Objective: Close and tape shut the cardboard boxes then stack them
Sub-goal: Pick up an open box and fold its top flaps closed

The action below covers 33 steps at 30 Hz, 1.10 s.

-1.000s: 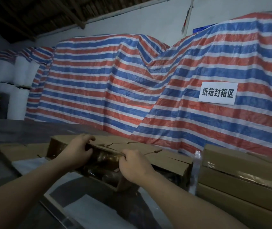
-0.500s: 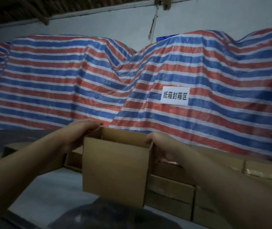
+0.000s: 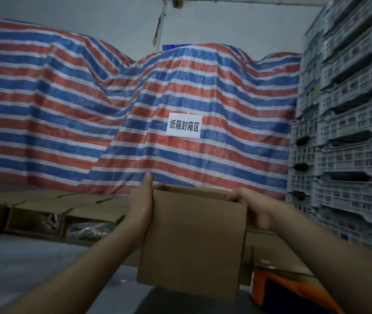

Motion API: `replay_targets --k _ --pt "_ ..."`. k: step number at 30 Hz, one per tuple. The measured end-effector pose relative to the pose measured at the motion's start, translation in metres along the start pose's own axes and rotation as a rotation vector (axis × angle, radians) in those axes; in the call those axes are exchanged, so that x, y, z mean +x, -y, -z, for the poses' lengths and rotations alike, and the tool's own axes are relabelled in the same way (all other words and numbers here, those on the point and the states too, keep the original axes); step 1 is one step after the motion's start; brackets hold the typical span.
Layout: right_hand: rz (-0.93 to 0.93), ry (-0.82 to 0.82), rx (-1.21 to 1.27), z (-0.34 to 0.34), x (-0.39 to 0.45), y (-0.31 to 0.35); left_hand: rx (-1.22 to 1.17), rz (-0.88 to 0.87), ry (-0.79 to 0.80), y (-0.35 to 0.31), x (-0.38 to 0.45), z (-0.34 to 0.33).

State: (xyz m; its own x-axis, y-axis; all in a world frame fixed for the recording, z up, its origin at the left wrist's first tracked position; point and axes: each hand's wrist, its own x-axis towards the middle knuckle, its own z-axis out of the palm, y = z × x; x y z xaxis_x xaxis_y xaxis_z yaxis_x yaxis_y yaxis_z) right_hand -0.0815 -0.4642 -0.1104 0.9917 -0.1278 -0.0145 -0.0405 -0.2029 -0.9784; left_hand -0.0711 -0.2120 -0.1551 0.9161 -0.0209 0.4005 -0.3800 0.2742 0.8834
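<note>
Both forearms are bare from the bottom edge of the view to the wrists, with no sleeve showing. The left hand (image 3: pixel 141 206) and right hand (image 3: pixel 254 208) are bare too: no gloves, rings, watch or wristband can be seen.

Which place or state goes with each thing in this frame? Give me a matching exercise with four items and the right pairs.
Things:
1. held cardboard box
2. white paper sign
3. grey plastic crates
4. orange object

Places or states:
A. stacked high at the right edge
B. low at the right, partly behind the right forearm
C. fixed on the striped tarp
D. top open, between the left hand and the right hand

Pairs: 1-D, 2-C, 3-A, 4-B
</note>
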Motion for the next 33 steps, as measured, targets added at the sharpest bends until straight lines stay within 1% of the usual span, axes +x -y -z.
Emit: replay_targets --k 2,6,8,12,14,17,20,23,28,33 --pt "-0.040 -0.016 0.008 0.009 0.000 -0.015 -0.032 0.009 -0.026 0.012 -0.006 -0.013" --pt "-0.061 -0.044 0.000 0.019 0.004 -0.040 -0.060 0.107 0.006 0.038 -0.012 -0.025" --pt "-0.068 -0.050 -0.013 0.016 0.007 -0.051 -0.072 0.131 -0.011 0.046 -0.012 -0.025" --pt "-0.060 -0.042 0.009 0.012 0.015 -0.069 -0.067 0.094 -0.007 0.059 -0.008 -0.022" --pt "-0.020 -0.026 0.063 0.013 0.018 -0.075 -0.067 0.067 -0.003 0.062 -0.005 -0.021" --pt "0.106 0.001 0.180 0.010 0.016 -0.083 -0.085 0.052 0.024 0.067 -0.003 -0.021" --pt "0.196 -0.048 0.304 -0.002 0.016 -0.097 -0.158 0.079 0.033 0.070 -0.003 -0.016" --pt "0.209 -0.088 0.431 -0.011 0.020 -0.113 -0.161 0.105 0.088 0.076 -0.009 -0.012" --pt "0.240 -0.121 0.489 -0.016 0.025 -0.124 -0.168 0.152 0.101 0.080 -0.013 -0.010" --pt "0.314 -0.128 0.506 -0.017 0.021 -0.125 -0.188 0.150 0.189 0.085 -0.014 -0.003"
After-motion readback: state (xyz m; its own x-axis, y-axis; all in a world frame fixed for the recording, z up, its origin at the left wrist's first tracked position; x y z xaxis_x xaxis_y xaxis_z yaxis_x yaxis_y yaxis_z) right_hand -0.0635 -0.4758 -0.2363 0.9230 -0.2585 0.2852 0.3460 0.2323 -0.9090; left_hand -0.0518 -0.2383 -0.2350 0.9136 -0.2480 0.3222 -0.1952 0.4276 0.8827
